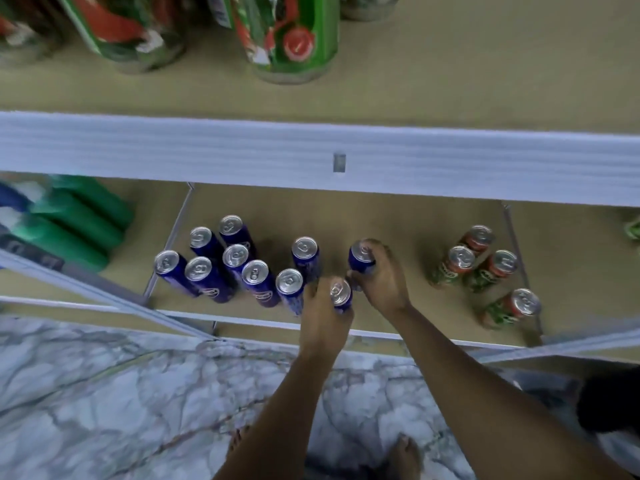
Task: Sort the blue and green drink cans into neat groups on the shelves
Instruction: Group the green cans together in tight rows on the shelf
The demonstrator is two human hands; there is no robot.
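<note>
From the head view, a marble-patterned floor (104, 393) runs under a low tan shelf (408, 220) with a white front rail, and above it a second shelf carries large green bottles (294, 36), blurred at the top of the frame. On the low shelf, inside one wire-divided bay, a cluster of blue cans (221, 265) stands upright at the left, lids up, some touching and none in a true row. At the right of the same bay, well apart, four green and red cans (485, 268) stand loosely together. Between the two groups, both hands are at work. The left hand (323, 315) has its fingers curled round a blue can at the front (341, 294), near the shelf's front rail. The right hand (379, 275) grips a second blue can (362, 259) just behind, fingers wrapped over its top and side. Whether either can is lifted or resting on the shelf cannot be told. The step in hand appears to be gathering the blue cans into their group. The next move likely calls for sliding both cans leftward to join the cluster, set upright and close without knocking their neighbours, then squaring the rows.
</note>
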